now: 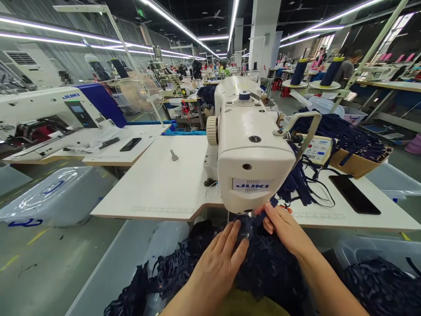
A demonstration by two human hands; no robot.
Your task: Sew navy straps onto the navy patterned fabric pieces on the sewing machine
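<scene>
A white JUKI sewing machine stands before me with its head end facing me. Dark navy patterned fabric lies beneath the needle area and spreads over my lap. My left hand rests on this fabric, just below the machine head, its fingers extended and slightly apart. Right of the needle, my right hand pinches a narrow navy strip between thumb and fingers. The needle and presser foot are mostly hidden by the machine head and my hands.
On the table's right lie navy strips, a black phone, a control box and a cardboard box of navy fabric. A small grey metal piece lies left. Plastic bins stand on both sides.
</scene>
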